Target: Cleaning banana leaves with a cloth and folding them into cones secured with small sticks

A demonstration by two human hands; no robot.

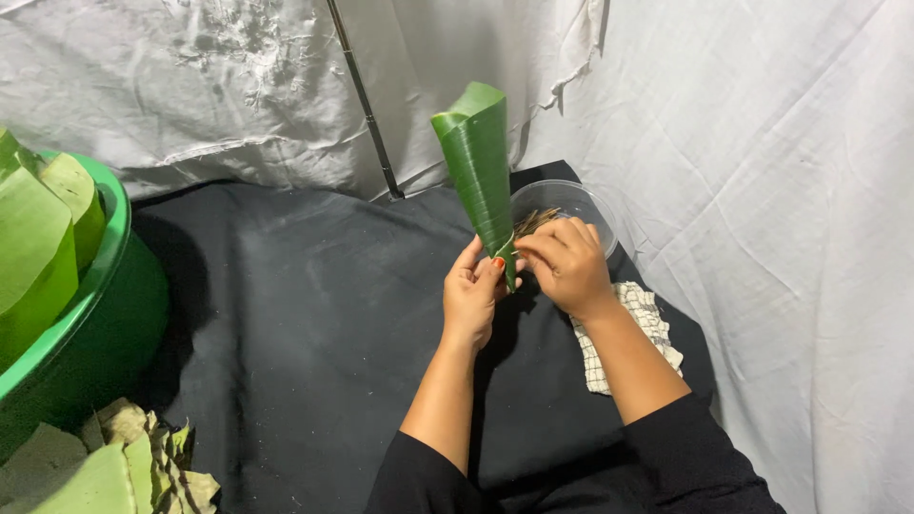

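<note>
Between pinching left hand [472, 290] and right hand [567, 262], leaf cone [481, 171], upright, wide mouth upward.

- Left hand [470, 295] raised at mid-frame, back of hand toward the camera, fingers [473, 259] curled in a pinch, thumb tip with red nail pointing up and to the right.
- Right hand [569, 263] just beside it, the two nearly touching at the fingertips, knuckles up, fingers bent inward in a closed grip.
- Both forearms bare, rising from the lower edge and converging upward.
- Dark sleeves pushed to the elbows.
- Wrists roughly straight.
</note>
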